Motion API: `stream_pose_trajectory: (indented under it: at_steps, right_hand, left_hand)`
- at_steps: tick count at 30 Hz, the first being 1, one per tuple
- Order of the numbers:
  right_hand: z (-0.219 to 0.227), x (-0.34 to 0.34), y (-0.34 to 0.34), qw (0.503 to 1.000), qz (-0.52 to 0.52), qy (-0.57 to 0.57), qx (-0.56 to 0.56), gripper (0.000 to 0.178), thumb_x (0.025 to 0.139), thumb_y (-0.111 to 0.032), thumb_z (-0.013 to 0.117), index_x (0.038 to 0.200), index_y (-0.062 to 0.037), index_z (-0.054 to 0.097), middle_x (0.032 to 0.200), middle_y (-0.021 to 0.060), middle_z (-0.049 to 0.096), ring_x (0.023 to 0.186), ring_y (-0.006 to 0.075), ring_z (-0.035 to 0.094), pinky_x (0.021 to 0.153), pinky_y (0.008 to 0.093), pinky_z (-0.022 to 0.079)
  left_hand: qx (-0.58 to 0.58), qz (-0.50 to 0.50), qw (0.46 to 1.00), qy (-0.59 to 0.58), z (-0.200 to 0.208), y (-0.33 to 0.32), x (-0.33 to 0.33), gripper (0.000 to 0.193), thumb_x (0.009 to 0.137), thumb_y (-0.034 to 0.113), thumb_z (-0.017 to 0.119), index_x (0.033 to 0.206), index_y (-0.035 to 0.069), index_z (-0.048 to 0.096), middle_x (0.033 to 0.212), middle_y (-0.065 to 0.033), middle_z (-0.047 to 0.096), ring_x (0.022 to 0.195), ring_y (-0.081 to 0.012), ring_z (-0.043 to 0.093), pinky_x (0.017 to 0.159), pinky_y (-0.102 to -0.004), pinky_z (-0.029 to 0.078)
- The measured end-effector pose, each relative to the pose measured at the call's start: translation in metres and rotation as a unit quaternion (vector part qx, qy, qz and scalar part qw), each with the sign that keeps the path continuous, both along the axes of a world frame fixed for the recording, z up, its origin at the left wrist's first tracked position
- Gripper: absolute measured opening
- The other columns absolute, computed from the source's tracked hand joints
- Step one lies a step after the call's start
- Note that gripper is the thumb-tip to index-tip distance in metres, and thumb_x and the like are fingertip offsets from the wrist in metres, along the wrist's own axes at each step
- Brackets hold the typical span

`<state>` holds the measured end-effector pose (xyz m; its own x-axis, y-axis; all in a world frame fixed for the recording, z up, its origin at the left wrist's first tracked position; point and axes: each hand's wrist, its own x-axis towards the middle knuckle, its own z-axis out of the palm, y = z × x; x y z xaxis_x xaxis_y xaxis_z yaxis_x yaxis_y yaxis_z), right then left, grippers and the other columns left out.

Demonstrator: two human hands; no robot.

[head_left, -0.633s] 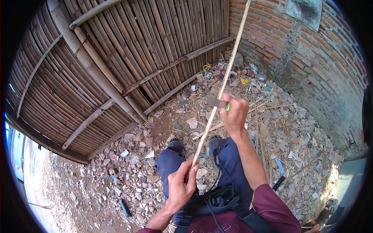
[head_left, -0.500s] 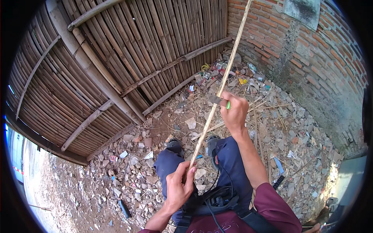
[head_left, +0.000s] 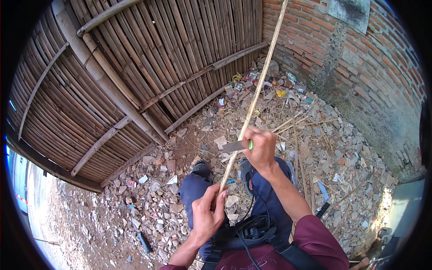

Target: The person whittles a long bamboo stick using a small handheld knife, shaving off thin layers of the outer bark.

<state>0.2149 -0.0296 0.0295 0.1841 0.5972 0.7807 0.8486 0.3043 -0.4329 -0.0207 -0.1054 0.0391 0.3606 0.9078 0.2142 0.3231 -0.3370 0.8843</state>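
A long pale bamboo strip slants up from my lap past the top of the picture. Its lower end is pinched between the thumb and fingers of my left hand. My right hand is closed round the green handle of a knife, most of which the fingers hide. The knife's dark blade points left and lies across the strip, above my left hand.
Stones and litter cover the ground around my shoes. A slatted bamboo wall stands at the far left, a brick wall at the right. Loose bamboo strips lie beside my right leg. A black strap and cable cross my lap.
My right hand and the knife have come down along the strip, closer to my left hand. The strip's upper part has swung slightly left. My left hand keeps its place.
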Motion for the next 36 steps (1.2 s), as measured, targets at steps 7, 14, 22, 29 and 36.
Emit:
stream_pose_trajectory:
  at_steps: [7, 14, 22, 29, 36]
  right_hand:
    - [0.009, 0.036, 0.020, 0.997, -0.065, 0.024, 0.034, 0.013, 0.074, -0.002, 0.074, 0.085, -0.0036, 0.067, 0.076, 0.0141, 0.069, 0.065, 0.0390, 0.068, 0.058, 0.0484, 0.049]
    - [0.022, 0.052, 0.039, 0.994, -0.092, 0.023, 0.055, 0.014, 0.077, -0.001, 0.072, 0.090, -0.0070, 0.072, 0.073, 0.0154, 0.069, 0.064, 0.0393, 0.068, 0.057, 0.0489, 0.049]
    - [0.021, 0.091, 0.094, 0.980, -0.178, 0.087, 0.015, 0.012, 0.093, -0.010, 0.071, 0.092, -0.0066, 0.082, 0.076, 0.0208, 0.074, 0.067, 0.0405, 0.072, 0.061, 0.0513, 0.053]
    - [-0.014, 0.182, 0.150, 0.930, -0.335, 0.126, -0.081, 0.027, 0.099, -0.031, 0.069, 0.097, -0.0075, 0.082, 0.090, 0.0248, 0.077, 0.088, 0.0475, 0.075, 0.076, 0.0575, 0.058]
    - [-0.072, 0.318, 0.158, 0.906, -0.337, 0.158, -0.201, 0.034, 0.098, -0.031, 0.062, 0.101, -0.0037, 0.081, 0.098, 0.0270, 0.078, 0.104, 0.0470, 0.075, 0.088, 0.0545, 0.058]
  left_hand:
    - [0.025, -0.019, 0.998, 0.048, -0.007, -0.017, -0.012, 0.021, 0.104, 0.003, 0.069, 0.124, -0.002, 0.071, 0.073, -0.0103, 0.068, 0.057, -0.0113, 0.058, 0.054, -0.0286, 0.045]
    - [0.073, 0.008, 0.997, 0.031, -0.016, -0.020, -0.017, 0.019, 0.105, 0.005, 0.067, 0.122, 0.000, 0.073, 0.065, -0.0040, 0.059, 0.053, -0.0077, 0.047, 0.050, -0.0277, 0.036]
    - [0.064, 0.019, 0.997, 0.044, -0.026, -0.023, -0.036, 0.018, 0.105, 0.005, 0.066, 0.121, 0.000, 0.072, 0.063, -0.0048, 0.057, 0.051, -0.0083, 0.048, 0.048, -0.0288, 0.036]
    - [0.017, 0.028, 0.993, 0.110, -0.062, -0.046, -0.079, 0.014, 0.104, 0.006, 0.067, 0.115, 0.000, 0.071, 0.063, -0.0107, 0.061, 0.048, -0.0173, 0.059, 0.049, -0.0328, 0.042]
    - [-0.064, 0.067, 0.989, 0.114, -0.088, -0.072, -0.127, 0.013, 0.100, 0.011, 0.072, 0.103, -0.001, 0.074, 0.056, -0.0051, 0.058, 0.048, -0.0066, 0.047, 0.047, -0.0297, 0.034]
